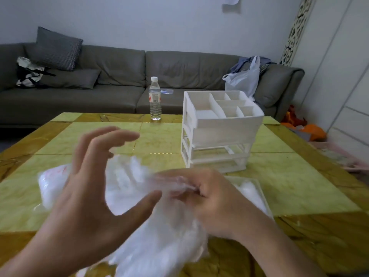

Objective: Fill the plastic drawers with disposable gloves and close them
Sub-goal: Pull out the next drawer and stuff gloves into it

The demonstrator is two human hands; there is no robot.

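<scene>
Pinching gloves between right fingers, left fingers above.

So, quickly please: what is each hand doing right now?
Left hand: open, fingers spread above the disposable gloves.
Right hand: closed, pinching a bunch of the gloves.

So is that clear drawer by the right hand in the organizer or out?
Out: the clear drawer lies on the table in front of the white organizer, with gloves in it.
</scene>
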